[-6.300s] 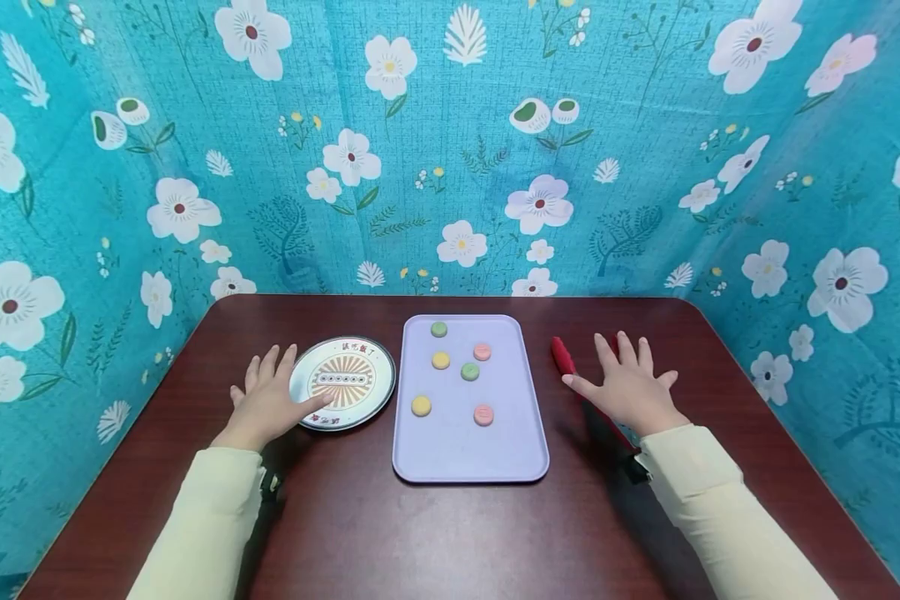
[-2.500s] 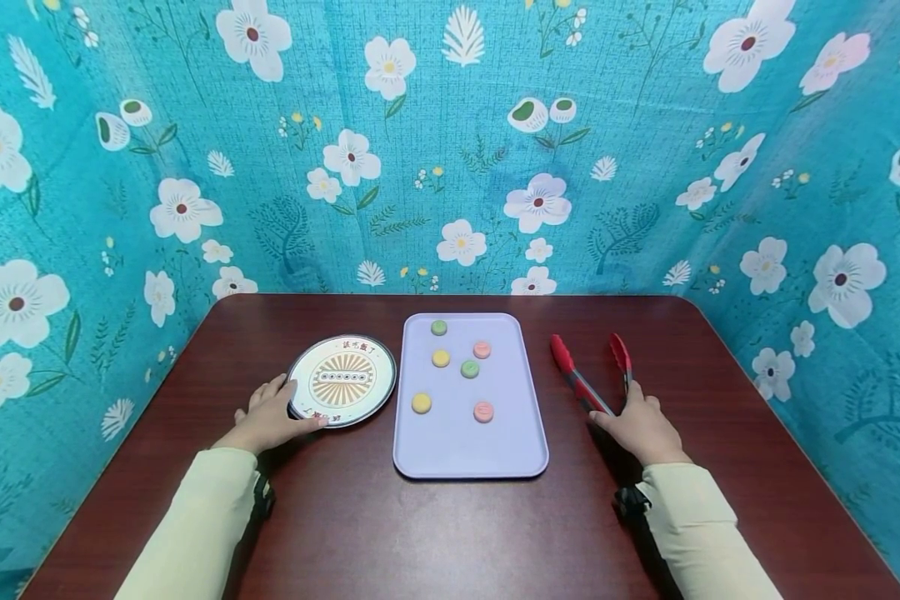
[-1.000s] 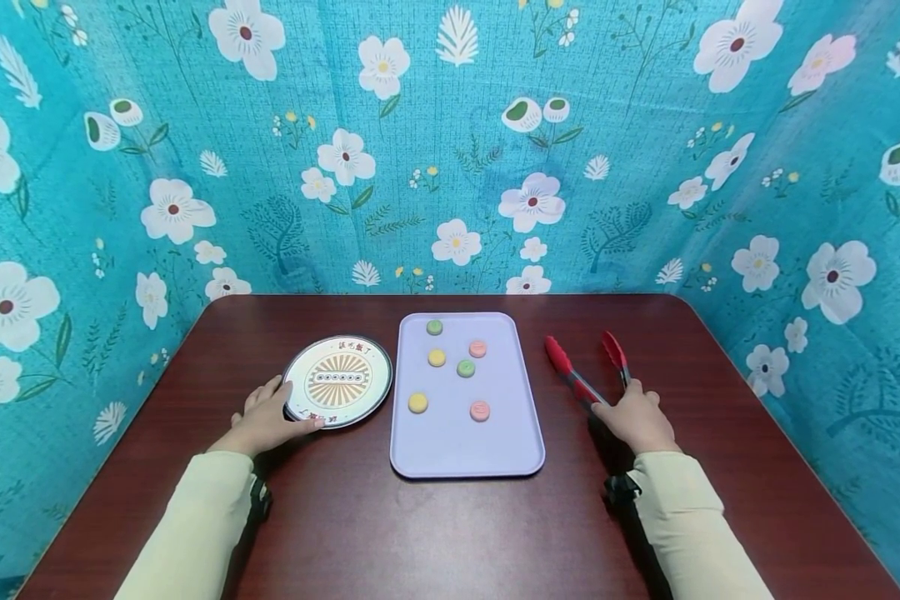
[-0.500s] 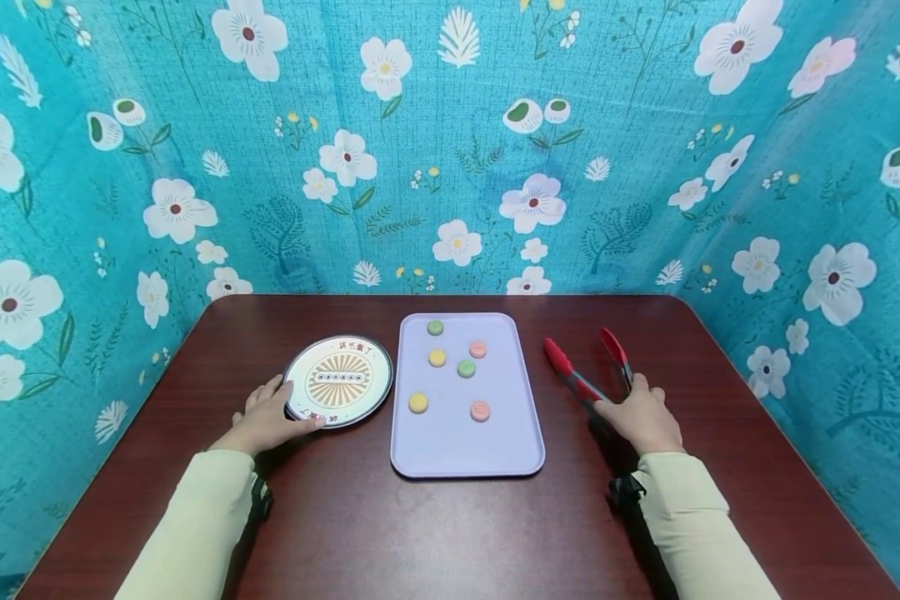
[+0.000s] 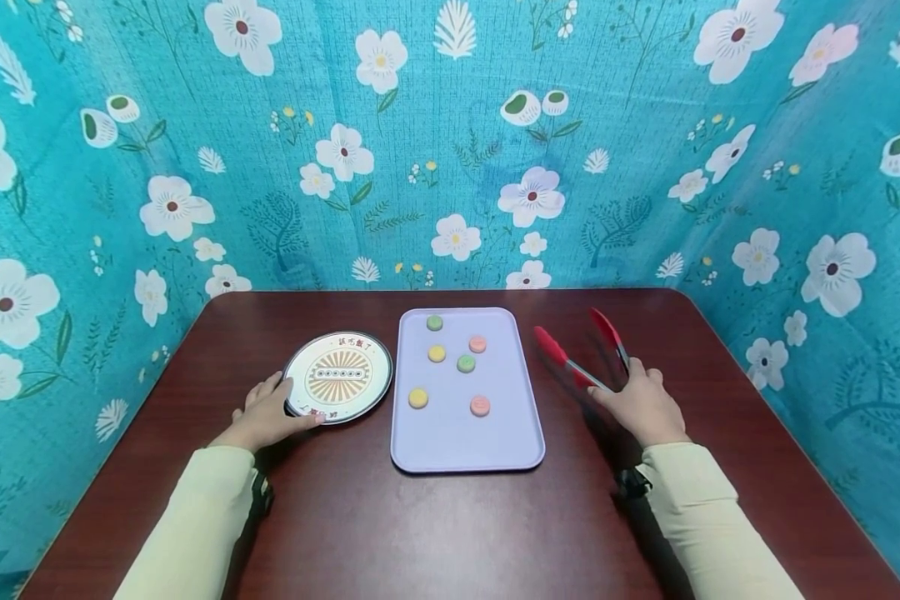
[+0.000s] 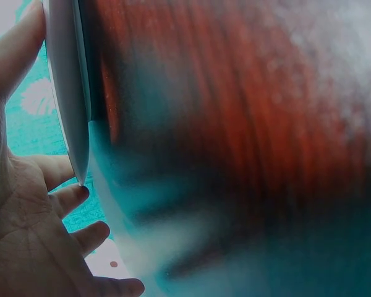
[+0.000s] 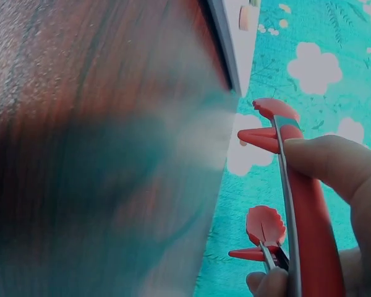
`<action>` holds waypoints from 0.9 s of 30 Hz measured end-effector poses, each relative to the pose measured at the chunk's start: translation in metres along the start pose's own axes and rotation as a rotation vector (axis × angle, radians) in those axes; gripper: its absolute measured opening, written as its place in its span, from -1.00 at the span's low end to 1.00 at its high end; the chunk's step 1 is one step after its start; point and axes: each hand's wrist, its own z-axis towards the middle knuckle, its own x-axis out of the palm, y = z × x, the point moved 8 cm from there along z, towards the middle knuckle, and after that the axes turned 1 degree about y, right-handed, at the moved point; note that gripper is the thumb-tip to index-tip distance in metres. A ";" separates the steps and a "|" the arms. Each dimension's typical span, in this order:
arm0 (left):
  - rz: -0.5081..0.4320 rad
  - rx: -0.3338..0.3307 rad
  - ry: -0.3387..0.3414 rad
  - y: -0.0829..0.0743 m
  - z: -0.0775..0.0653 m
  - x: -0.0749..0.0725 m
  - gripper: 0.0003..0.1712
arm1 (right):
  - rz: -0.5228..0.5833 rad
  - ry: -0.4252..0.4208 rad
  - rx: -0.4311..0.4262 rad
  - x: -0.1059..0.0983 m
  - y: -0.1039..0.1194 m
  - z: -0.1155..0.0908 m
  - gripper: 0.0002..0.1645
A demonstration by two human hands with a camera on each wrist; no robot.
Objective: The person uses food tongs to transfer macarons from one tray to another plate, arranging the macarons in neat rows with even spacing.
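My left hand (image 5: 262,417) grips the near left rim of a round white plate (image 5: 356,397) with a dark edge and a sunburst print. In the left wrist view the thumb lies along one face of the plate (image 6: 67,93) and fingers touch its edge. My right hand (image 5: 647,406) holds red and silver tongs (image 5: 551,346) by their arms, thumb on one arm and fingers at the other. The tongs (image 7: 306,216) stand spread apart, nothing between their tips, raised a little off the table. Their rear end is hidden by the hand.
Between the hands lies a lilac tray (image 5: 450,450) bearing several small round macaron-like pieces: green (image 5: 466,363), yellow (image 5: 417,398) and pink (image 5: 480,406), two of each. All stand on a dark wooden table (image 5: 450,533). A flowered blue cloth (image 5: 450,150) surrounds its back and sides.
Both hands have come down from hovering, the left onto the plate rim, the right onto the tongs. In the last half second the tongs have risen slightly, tips shifting left and away.
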 end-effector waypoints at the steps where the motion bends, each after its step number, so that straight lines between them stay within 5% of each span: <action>1: 0.002 0.000 -0.001 0.000 0.000 0.000 0.37 | -0.008 -0.005 -0.007 -0.001 0.002 0.000 0.19; 27: -0.005 -0.009 -0.002 0.001 0.001 0.001 0.35 | -0.082 0.037 -0.157 0.005 0.039 -0.005 0.21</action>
